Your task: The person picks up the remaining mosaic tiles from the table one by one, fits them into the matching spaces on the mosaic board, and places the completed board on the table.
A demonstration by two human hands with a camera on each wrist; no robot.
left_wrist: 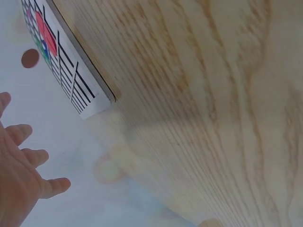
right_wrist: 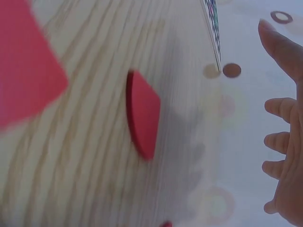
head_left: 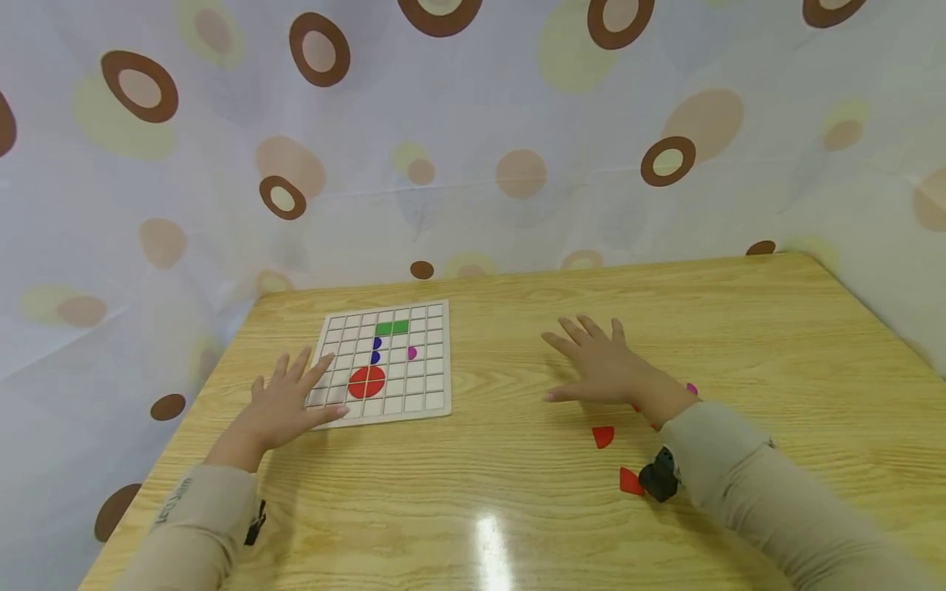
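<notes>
My left hand (head_left: 284, 404), fingers spread, is over the lower left corner of a white grid board (head_left: 424, 402). On the board lie a red circle of quarter pieces (head_left: 366, 382), a green bar (head_left: 392, 327), two blue half-round pieces (head_left: 375, 358) and a magenta half-round piece (head_left: 412, 353). My right hand (head_left: 602, 365) is held above the table to the right of the board, fingers spread and holding nothing. Near it lie red quarter-round pieces, one (head_left: 603, 437) below the palm and another (head_left: 630, 481) closer to me. In the right wrist view a red piece (right_wrist: 144, 116) lies flat on the wood.
The wooden table (head_left: 502, 460) reaches back to a patterned cloth (head_left: 473, 107) that hangs behind and at both sides. Beside the right forearm a magenta piece (head_left: 691, 388) shows, and the arm partly hides other red pieces. A black wrist camera (head_left: 660, 476) hangs under the right cuff.
</notes>
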